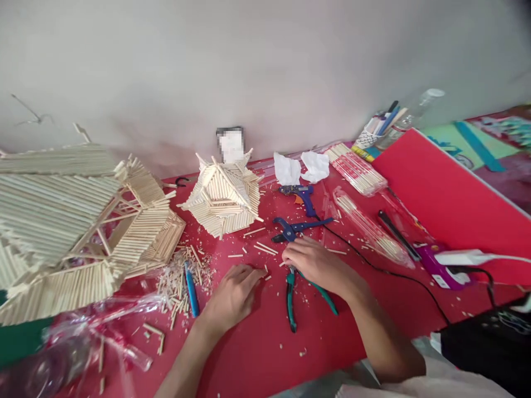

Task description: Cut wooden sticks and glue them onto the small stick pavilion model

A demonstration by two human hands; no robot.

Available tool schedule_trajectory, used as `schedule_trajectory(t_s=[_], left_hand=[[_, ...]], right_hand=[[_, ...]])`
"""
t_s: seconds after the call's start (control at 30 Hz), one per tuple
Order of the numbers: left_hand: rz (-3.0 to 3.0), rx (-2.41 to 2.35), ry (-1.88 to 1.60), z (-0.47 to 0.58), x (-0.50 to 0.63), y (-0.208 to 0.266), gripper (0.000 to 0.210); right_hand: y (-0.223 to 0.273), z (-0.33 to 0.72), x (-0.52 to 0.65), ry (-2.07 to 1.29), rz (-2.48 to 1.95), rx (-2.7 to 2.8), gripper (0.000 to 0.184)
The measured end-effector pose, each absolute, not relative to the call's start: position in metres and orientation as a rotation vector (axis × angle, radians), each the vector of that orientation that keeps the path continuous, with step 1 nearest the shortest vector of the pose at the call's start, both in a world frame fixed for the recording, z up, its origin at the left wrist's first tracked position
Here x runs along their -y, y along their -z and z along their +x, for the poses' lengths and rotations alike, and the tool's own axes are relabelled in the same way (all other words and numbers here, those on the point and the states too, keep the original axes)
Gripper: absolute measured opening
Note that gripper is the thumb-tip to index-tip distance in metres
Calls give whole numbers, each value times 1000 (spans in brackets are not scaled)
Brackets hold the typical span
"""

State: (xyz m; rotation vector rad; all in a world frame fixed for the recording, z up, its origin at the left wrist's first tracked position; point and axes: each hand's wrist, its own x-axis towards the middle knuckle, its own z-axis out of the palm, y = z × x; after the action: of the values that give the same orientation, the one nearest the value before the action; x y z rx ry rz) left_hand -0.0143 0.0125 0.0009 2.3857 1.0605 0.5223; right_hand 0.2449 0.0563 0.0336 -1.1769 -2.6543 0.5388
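My left hand (pixel 237 288) rests low over the red tabletop, fingers curled together, their tips beside short cut stick pieces (pixel 267 277). Whether one is pinched there is hidden. My right hand (pixel 309 260) is closed above the head of green-handled pliers (pixel 291 301), and its fingers hide what they hold, if anything. The pliers lie with handles spread toward me. Just beyond the right hand is a blue cutting tool (pixel 286 229). Longer thin wooden sticks (pixel 265 249) lie between the hands and a small stick-built roofed model (pixel 226 202).
A larger stick model (pixel 58 204) fills the left side. Near it lie a blue pen-like tool (pixel 191 290) and a heap of offcuts (pixel 176 282). At the back right are a glue gun (pixel 305 196), packs of sticks (pixel 359 171), a cable and a red board (pixel 452 204).
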Motion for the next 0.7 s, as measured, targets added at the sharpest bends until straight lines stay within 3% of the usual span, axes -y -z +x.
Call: schedule_trajectory(t_s=[0.7], left_hand=[[2570, -1126, -687, 9, -5, 9, 30]], right_hand=[[-21, 236, -62, -503, -938, 2806, 10]])
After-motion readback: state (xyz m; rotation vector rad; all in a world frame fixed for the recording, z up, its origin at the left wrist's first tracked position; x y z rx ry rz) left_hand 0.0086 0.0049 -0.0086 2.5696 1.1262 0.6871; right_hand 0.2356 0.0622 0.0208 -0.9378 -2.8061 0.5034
